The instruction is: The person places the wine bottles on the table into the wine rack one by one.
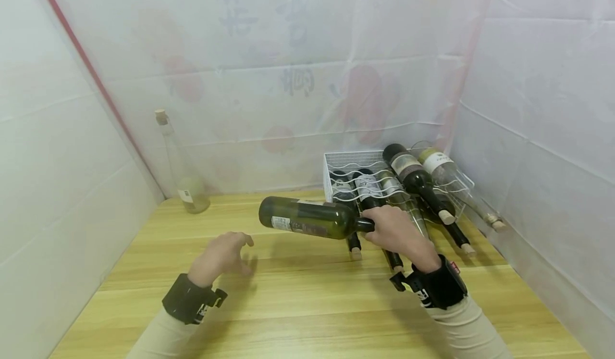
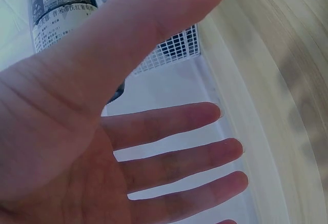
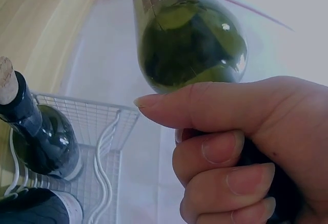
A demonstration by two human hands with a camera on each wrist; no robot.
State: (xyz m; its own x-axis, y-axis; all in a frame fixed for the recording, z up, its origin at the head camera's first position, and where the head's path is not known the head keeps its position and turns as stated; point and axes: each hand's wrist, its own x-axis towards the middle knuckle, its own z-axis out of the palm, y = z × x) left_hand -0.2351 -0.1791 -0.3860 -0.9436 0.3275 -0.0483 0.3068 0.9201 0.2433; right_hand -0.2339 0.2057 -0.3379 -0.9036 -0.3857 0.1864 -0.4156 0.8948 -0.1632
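Observation:
A dark green wine bottle [image 1: 307, 219] lies sideways in the air, its base pointing left and its neck gripped by my right hand [image 1: 396, 233]. Up close in the right wrist view, the thumb and curled fingers wrap the neck just below the bottle's green shoulder [image 3: 189, 44]. My left hand [image 1: 221, 257] hovers over the table left of the bottle, fingers spread and loosely bent, with nothing in it. The left wrist view shows its palm and separated fingers [image 2: 174, 165]. Behind the right hand, a white wire rack [image 1: 353, 160] holds several bottles lying with corks toward me.
One dark bottle [image 1: 418, 180] and a clear bottle [image 1: 456, 180] lie on top of the rack's right side, necks jutting forward. A clear corked bottle [image 1: 188, 188] stands at the back left corner. White sheeting [image 1: 240, 108] walls in the wooden table [image 1: 307, 316].

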